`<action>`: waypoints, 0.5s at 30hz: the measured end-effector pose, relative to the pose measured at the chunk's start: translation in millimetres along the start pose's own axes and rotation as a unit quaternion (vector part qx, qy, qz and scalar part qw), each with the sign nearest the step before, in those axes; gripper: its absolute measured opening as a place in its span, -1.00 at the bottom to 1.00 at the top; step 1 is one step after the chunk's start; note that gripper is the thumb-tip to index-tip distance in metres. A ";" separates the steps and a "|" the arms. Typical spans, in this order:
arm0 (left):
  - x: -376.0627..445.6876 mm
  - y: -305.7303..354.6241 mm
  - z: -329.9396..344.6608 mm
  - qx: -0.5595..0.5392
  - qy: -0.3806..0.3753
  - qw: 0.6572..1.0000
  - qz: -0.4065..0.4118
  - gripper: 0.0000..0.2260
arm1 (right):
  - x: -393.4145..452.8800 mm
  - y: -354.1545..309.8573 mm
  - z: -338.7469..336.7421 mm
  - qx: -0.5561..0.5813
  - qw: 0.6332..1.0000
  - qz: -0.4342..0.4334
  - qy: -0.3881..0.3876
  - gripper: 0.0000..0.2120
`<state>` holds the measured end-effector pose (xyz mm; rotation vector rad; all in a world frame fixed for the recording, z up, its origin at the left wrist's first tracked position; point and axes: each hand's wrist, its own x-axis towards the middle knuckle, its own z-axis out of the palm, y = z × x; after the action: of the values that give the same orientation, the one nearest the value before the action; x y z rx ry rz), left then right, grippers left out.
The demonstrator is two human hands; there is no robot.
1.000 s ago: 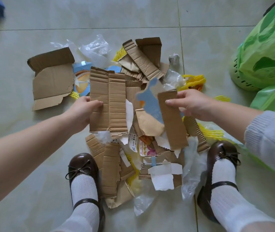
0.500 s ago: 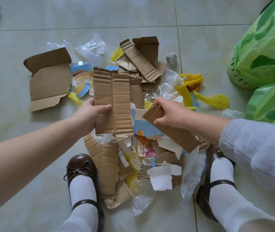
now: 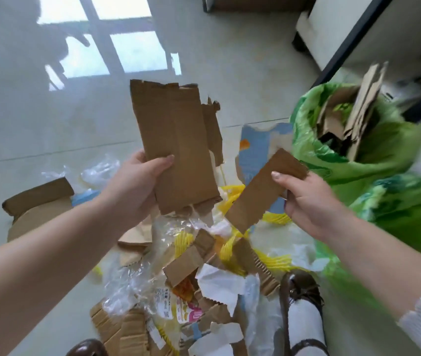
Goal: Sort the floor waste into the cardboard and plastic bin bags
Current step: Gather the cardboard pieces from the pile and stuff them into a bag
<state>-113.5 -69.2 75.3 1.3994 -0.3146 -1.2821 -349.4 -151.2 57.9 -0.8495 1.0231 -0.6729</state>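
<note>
Head camera looks down over both raised hands. Left hand (image 3: 137, 183) grips a large corrugated cardboard sheet (image 3: 176, 142), torn along its top edge, thumb across its face. Right hand (image 3: 309, 199) pinches a narrow cardboard strip (image 3: 263, 191) together with a blue printed card (image 3: 260, 145) behind it, just left of the green bin bag (image 3: 373, 160). That bag already holds brown cardboard scraps (plastic bag not clearly seen). Much remains: the floor pile (image 3: 191, 273), left of and below the bag, mixes ribbed cardboard, crinkled clear film, yellow foam netting, white paper.

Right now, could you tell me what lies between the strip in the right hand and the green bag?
In the head view, only bare floor tile and a blue-printed card held behind the strip; the bag stands just beyond.
</note>
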 end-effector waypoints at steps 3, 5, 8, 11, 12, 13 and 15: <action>2.8 21.3 66.8 0.010 -0.077 0.995 0.061 -0.77 | -10.5 -31.5 -16.5 0.094 0.993 -0.051 0.047 -0.77; 3.6 32.6 112.8 0.021 -0.112 0.989 0.090 -0.83 | -14.6 -54.1 -28.5 0.119 0.985 -0.092 0.083 -0.77; 3.0 45.6 178.5 0.037 -0.144 0.982 0.114 -0.80 | -16.3 -88.1 -49.8 0.112 0.968 -0.151 0.165 -0.80; -1.1 52.1 233.4 0.068 -0.166 0.974 0.136 -0.79 | -18.9 -116.0 -72.9 0.118 0.950 -0.175 0.229 -0.79; -2.8 52.3 247.8 0.076 -0.178 0.971 0.141 -0.80 | -22.1 -122.7 -79.2 0.128 0.947 -0.177 0.236 -0.80; -4.8 52.0 260.4 0.081 -0.191 0.968 0.142 -0.80 | -25.8 -127.9 -86.3 0.147 0.943 -0.179 0.240 -0.82; -9.1 50.5 283.2 0.079 -0.215 0.964 0.136 -0.80 | -34.4 -138.0 -101.9 0.178 0.933 -0.185 0.250 -0.83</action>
<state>-321.5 -229.5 193.1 1.1459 -0.8920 -1.3413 -468.7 -223.1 163.8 -0.5596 1.1502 -1.4051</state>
